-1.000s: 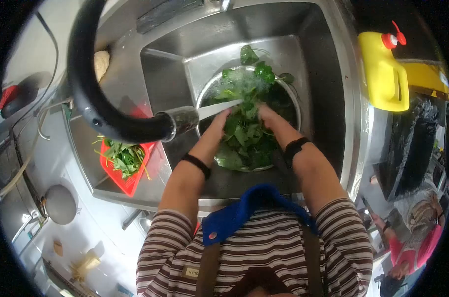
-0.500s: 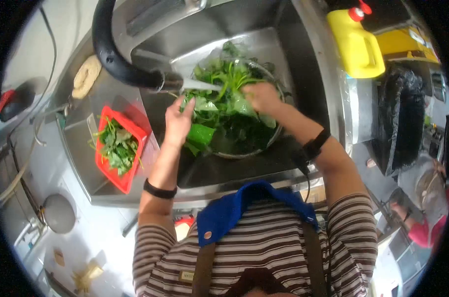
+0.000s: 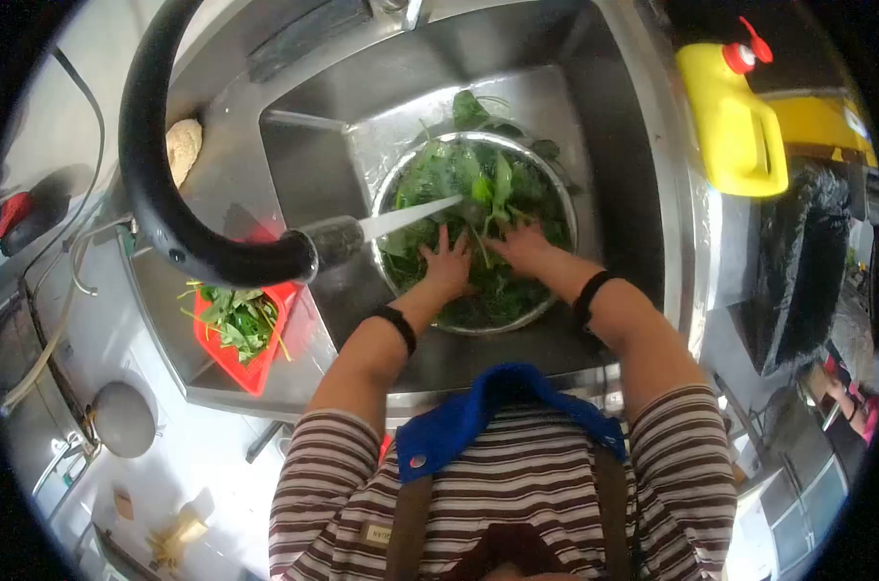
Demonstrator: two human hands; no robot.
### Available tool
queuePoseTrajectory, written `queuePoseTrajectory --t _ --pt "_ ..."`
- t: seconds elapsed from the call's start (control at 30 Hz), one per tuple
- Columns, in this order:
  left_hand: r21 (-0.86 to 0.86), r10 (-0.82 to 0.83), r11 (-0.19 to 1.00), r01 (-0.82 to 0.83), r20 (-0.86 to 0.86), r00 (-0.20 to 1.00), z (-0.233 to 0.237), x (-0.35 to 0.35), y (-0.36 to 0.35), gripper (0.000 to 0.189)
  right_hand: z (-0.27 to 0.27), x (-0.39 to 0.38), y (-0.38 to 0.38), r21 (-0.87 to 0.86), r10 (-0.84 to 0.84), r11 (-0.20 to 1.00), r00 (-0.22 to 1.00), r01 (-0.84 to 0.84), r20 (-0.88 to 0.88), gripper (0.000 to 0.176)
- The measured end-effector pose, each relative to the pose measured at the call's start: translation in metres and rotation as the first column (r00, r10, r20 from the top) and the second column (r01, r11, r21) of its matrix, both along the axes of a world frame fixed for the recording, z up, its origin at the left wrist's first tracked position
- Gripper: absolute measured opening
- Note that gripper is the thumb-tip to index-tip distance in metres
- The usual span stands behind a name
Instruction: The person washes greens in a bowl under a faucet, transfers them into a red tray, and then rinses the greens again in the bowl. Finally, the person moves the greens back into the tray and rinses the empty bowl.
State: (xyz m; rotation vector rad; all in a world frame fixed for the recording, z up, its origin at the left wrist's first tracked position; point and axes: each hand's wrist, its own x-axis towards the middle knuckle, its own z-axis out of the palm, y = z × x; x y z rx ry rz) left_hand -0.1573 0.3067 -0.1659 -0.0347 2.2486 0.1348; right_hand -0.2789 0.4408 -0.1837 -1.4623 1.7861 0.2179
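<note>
Both grips are spreading flat: left hand (image 3: 449, 263) and right hand (image 3: 522, 247) are pushing wet green leaves (image 3: 478, 184) down inside the round steel bowl (image 3: 478, 330) in the steel sink (image 3: 623, 145) (probably so water from the black curved faucet (image 3: 158, 208) soaks them).

Green leaves (image 3: 478, 194) fill a silver bowl (image 3: 555, 290). The basket (image 3: 250, 363) is red, the jug (image 3: 735, 121) yellow with a red cap, the hose (image 3: 158, 194) black.

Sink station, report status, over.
Left hand and right hand open, pressed on leafy greens. Greens in steel bowl, faucet running onto them. Nothing blocking.
</note>
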Motion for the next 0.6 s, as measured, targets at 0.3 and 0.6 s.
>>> queuePoseTrajectory --t 0.3,0.6 --pt "0.462 0.578 0.804 -0.374 -0.462 0.673 -0.001 -0.01 -0.051 0.037 -0.003 -0.012 -0.028 -0.178 0.042 0.982 0.989 -0.067 -0.139 0.031" --pt "0.649 0.887 -0.324 -0.688 0.462 0.017 0.002 -0.001 -0.13 0.045 0.067 -0.052 -0.021 -0.222 -0.625 0.733 0.765 0.643 0.154 0.052"
